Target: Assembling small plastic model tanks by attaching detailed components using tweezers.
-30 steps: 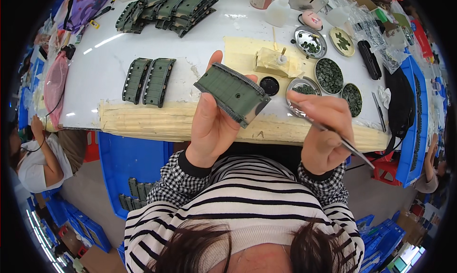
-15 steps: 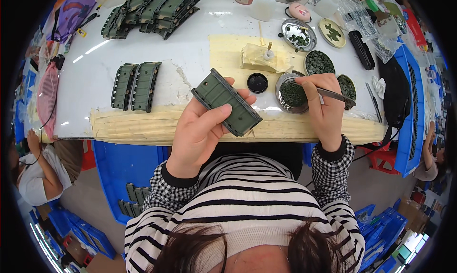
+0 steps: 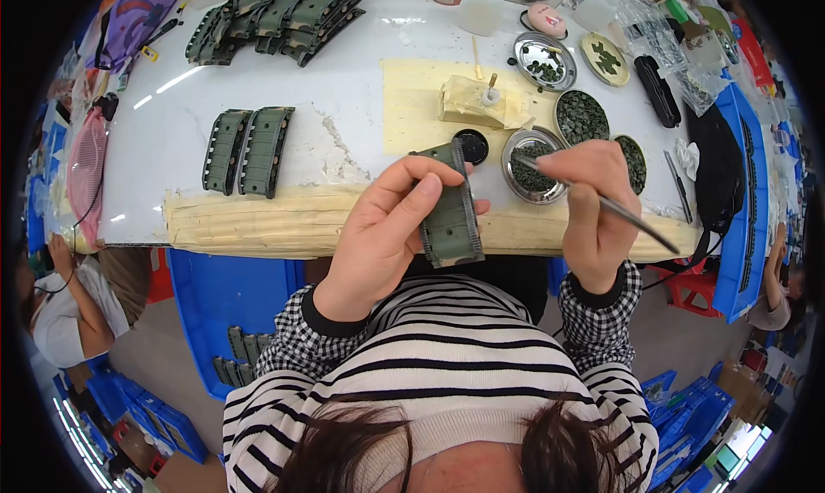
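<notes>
Gripped in my left hand [image 3: 374,240] is a dark-green plastic model piece [image 3: 449,222], slightly curved, with a ribbed edge; the thumb lies on its face and some fingers are hidden behind. My right hand [image 3: 597,205] closes on a pair of grey metal tweezers [image 3: 638,222], whose tip points down over a round metal dish [image 3: 510,180] of tiny green parts [image 3: 528,175]. Whether the tip holds a part is too small to tell. Two similar green pieces [image 3: 265,154] stand side by side on the table to the left.
Behind the dish are a yellow taped block [image 3: 468,100], a black round cap [image 3: 472,143] and tins of green bits [image 3: 581,115]. Green pieces [image 3: 284,16] are stacked at the far left. A padded strip [image 3: 258,227] lines the table's front edge; a blue tray [image 3: 219,295] sits below.
My left hand has moved slightly right and turned the model piece more upright. My right hand has rotated, swinging the tweezers' rear end down and right while the tip stays by the dish.
</notes>
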Action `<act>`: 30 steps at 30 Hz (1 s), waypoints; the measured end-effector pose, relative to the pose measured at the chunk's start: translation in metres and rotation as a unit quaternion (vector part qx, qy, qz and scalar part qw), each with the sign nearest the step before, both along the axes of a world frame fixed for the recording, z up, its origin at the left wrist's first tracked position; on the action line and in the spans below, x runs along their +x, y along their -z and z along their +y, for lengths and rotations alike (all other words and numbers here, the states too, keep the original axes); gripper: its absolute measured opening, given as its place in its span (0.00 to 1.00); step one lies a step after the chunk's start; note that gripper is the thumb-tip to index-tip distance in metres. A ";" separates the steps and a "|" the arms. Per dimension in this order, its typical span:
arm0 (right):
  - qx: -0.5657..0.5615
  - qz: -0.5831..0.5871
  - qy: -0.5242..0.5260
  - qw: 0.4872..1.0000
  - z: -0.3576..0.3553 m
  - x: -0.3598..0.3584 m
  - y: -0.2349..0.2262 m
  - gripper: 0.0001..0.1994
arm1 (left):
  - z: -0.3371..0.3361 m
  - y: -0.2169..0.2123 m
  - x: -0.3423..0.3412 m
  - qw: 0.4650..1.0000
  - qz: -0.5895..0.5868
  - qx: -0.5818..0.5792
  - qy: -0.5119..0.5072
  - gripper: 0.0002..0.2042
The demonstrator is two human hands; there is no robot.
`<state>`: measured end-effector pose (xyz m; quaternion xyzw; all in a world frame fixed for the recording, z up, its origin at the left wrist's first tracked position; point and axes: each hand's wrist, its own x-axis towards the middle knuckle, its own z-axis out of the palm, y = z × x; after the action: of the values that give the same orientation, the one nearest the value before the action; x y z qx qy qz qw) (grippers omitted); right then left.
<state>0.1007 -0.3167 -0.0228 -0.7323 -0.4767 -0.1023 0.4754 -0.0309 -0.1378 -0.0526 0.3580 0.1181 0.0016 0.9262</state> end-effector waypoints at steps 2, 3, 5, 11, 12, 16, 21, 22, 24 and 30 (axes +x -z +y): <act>-0.003 -0.041 -0.063 0.997 0.008 -0.013 -0.006 0.09 | -0.004 -0.002 0.003 0.998 0.014 -0.037 0.056 0.12; -0.005 -0.068 -0.077 0.995 0.012 -0.018 -0.007 0.14 | -0.005 0.000 0.005 0.996 0.002 -0.070 0.062 0.11; -0.011 -0.105 -0.084 0.991 0.018 -0.022 -0.005 0.16 | -0.007 0.001 0.006 0.992 -0.011 -0.108 0.067 0.11; -0.017 -0.184 -0.095 0.978 0.026 -0.026 -0.003 0.17 | -0.006 0.003 0.002 0.991 -0.006 -0.119 0.061 0.10; -0.020 -0.189 -0.094 0.977 0.027 -0.027 -0.002 0.17 | -0.006 0.003 0.001 0.992 0.000 -0.115 0.056 0.10; -0.029 -0.169 -0.118 0.978 0.026 -0.028 -0.002 0.14 | -0.006 0.009 -0.001 0.999 0.001 -0.029 0.035 0.11; 0.013 0.176 -0.137 0.975 0.019 -0.024 -0.006 0.07 | -0.008 0.003 0.001 0.998 -0.036 -0.027 0.050 0.13; 0.022 0.197 -0.152 0.968 0.020 -0.020 -0.005 0.07 | -0.010 0.002 0.002 0.997 -0.045 -0.045 0.052 0.14; 0.021 0.245 -0.138 0.959 0.020 -0.024 -0.005 0.06 | -0.007 0.005 0.002 0.996 -0.049 -0.031 0.069 0.14; 0.011 0.251 -0.149 0.956 0.023 -0.023 -0.007 0.06 | -0.006 0.009 0.002 0.994 -0.069 -0.032 0.074 0.15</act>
<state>0.0774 -0.2941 -0.0156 -0.6500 -0.4448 0.1514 0.5973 -0.0294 -0.1442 -0.0618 0.3346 0.0276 -0.0461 0.9408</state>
